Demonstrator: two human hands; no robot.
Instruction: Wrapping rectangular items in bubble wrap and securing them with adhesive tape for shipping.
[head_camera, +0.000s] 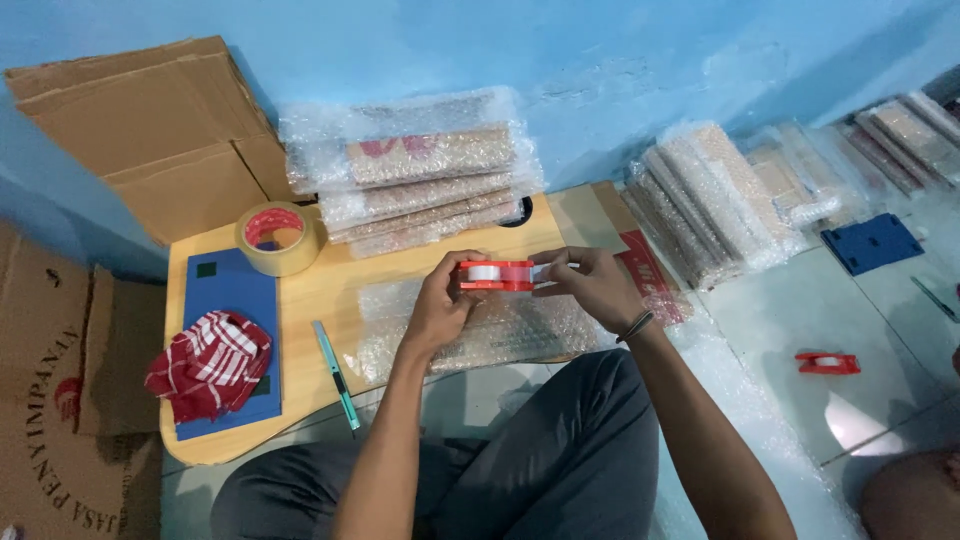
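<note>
From the head camera we look down on our two bare hands meeting above a low wooden tabletop (320, 290). Our left hand (440, 300) has its grip closed around the left end of a red tape dispenser (497, 275), fingers curled over the top and thumb beneath, while our right hand (592, 285) pinches the dispenser's right end, where a strip of clear tape (548, 268) shows between the fingertips. The dispenser is held level, lifted off the surface, just above a bubble-wrapped flat package (480, 335) that lies on the tabletop in front of us. Behind it, against the blue wall (620, 60), a stack of bubble-wrapped packages (420, 170) leans on the far edge of the tabletop. To the left stands a roll of brown packing tape (280, 238), touching the corner of a blue board (232, 300); a red-and-white checked cloth (210, 365) lies bunched on that board. A green-handled utility knife (337, 375) lies near the front edge of the tabletop, between the board and the package. Flattened cardboard boxes (150, 130) lean at the far left. On the floor to our right we see more rows of wrapped packages (710, 200), another blue board (872, 242) and a second red tape dispenser (828, 363), well apart from our hands.
</note>
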